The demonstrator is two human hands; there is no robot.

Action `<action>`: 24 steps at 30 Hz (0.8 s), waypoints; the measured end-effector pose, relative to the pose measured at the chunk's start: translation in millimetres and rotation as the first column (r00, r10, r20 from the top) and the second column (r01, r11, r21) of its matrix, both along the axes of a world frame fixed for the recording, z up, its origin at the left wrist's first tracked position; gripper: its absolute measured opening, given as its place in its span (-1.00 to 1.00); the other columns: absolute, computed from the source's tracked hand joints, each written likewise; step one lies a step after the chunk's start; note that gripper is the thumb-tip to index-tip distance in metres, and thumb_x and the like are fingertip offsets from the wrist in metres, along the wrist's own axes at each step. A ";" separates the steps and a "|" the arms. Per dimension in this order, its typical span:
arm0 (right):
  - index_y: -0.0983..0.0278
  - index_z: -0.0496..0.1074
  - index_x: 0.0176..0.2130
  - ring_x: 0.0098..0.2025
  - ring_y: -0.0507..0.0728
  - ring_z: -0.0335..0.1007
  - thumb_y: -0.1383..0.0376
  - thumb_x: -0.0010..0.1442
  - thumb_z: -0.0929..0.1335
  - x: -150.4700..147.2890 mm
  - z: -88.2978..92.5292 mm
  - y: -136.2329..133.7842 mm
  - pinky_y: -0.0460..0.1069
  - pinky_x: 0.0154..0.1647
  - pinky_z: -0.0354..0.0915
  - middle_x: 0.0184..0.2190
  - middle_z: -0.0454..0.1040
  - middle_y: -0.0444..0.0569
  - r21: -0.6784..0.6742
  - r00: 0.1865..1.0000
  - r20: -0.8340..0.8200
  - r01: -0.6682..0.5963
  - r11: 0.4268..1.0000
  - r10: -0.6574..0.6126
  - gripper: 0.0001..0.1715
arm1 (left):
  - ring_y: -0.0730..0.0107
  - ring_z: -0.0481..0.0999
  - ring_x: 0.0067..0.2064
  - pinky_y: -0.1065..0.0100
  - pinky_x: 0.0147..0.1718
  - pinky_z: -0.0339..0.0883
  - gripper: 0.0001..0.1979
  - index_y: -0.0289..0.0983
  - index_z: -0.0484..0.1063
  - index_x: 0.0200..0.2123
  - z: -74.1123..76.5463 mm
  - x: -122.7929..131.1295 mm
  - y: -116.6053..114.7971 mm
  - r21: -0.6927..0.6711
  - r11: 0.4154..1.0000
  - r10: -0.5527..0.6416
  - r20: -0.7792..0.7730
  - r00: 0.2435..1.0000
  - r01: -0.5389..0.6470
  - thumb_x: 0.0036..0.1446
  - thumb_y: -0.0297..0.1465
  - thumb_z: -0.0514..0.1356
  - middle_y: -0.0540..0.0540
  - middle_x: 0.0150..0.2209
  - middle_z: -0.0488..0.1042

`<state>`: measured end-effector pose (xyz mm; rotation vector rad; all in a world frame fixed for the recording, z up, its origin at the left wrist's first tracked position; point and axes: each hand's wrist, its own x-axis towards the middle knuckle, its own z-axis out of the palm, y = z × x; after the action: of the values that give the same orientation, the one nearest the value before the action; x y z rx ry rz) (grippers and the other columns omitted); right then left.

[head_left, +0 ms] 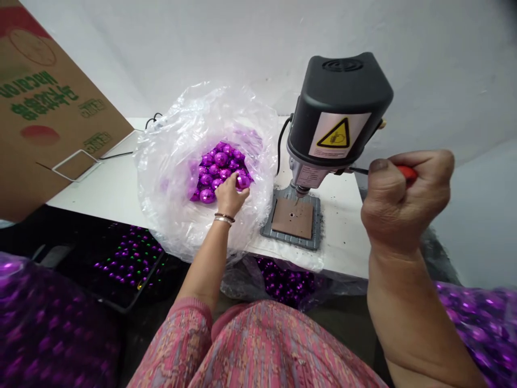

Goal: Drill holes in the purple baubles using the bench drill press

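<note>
Over the mouth of a clear plastic bag (169, 161), my left hand (232, 195) pinches a shiny purple faceted ball (243, 181). Many similar purple balls (208, 195) lie loose inside the bag beneath it. To the right, my right hand (404, 199) is wrapped round the red-tipped feed lever (409, 173) of a small black drill press (345, 97). Below its chuck and thin bit, a brown board (291, 220) with a small hole rests on the grey base (317, 231). The bit stands above the board.
A large cardboard box (48, 108) leans up at the left of the white table (343, 248). Dark shavings lie around the drill base. Bags of purple balls stand at the lower left (48, 323) and lower right (480, 318), with more under the table. A wall rises behind.
</note>
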<state>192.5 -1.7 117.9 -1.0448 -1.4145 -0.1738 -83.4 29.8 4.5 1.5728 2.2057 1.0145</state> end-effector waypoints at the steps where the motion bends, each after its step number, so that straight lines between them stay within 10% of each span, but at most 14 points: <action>1: 0.33 0.27 -0.41 -0.50 -0.15 0.11 0.25 0.14 0.30 -0.3 -0.1 0.4 -0.16 -0.44 0.10 -0.54 0.21 -0.21 0.009 1.000 0.001 -0.001 1.000 0.001 -0.81 | 0.14 0.50 -0.05 0.14 0.00 0.30 -0.41 -0.21 0.32 0.16 5.8 -0.8 -7.1 0.070 0.998 -0.019 0.228 0.973 0.003 0.02 -0.28 0.24 -0.17 -0.05 0.53; 6: 0.32 0.22 -0.41 -0.50 -0.15 0.07 0.25 0.17 0.28 -1.5 3.1 1.3 -0.16 -0.42 0.08 -0.53 0.19 -0.22 0.007 1.000 0.012 0.000 1.000 0.000 -0.80 | 0.39 0.55 -0.36 0.32 -0.32 0.38 -0.38 -0.11 0.20 0.17 27.5 20.4 -52.9 0.215 0.944 -0.279 0.925 0.259 0.251 0.04 -0.13 0.22 -0.04 -0.22 0.51; 11: 0.28 0.11 -0.42 -0.49 -0.15 -0.03 0.27 0.21 0.27 -1.7 23.2 5.4 -0.16 -0.38 0.05 -0.54 0.10 -0.26 -0.147 0.999 -0.009 -0.039 0.988 0.038 -0.76 | 0.38 0.56 -0.35 0.42 -0.46 0.31 -0.39 -0.15 0.25 0.08 16.6 63.2 -79.0 0.215 0.867 -0.216 0.975 -0.050 0.450 -0.03 -0.20 0.34 -0.05 -0.25 0.51; 18: 0.29 -0.01 -0.54 -0.49 -0.13 -0.18 0.39 0.21 0.29 -2.8 64.6 30.1 -0.10 -0.38 -0.09 -0.60 -0.02 -0.27 -0.440 0.990 -0.135 -0.088 0.893 0.032 -0.59 | 0.26 0.62 -0.26 0.25 -0.26 0.47 -0.41 -0.12 0.14 -0.07 -0.5 86.7 -74.2 0.049 0.836 -0.083 0.996 0.038 0.547 -0.08 -0.25 0.40 -0.01 -0.21 0.54; 24: 0.31 -0.04 -0.54 -0.46 -0.13 -0.22 0.32 0.25 0.25 0.0 72.2 51.4 -0.08 -0.38 -0.15 -0.56 -0.09 -0.23 -0.497 0.980 -0.186 -0.159 0.853 0.074 -0.58 | 0.35 0.52 -0.13 0.29 -0.11 0.42 -0.47 -0.20 0.34 0.00 -13.5 84.8 -55.5 0.012 0.928 -0.220 0.826 0.518 0.374 -0.06 -0.28 0.38 -0.06 -0.10 0.51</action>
<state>192.5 49.8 190.1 -1.3648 -1.4028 0.3936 1.3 -25.6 -9.0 1.0060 1.2631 1.0971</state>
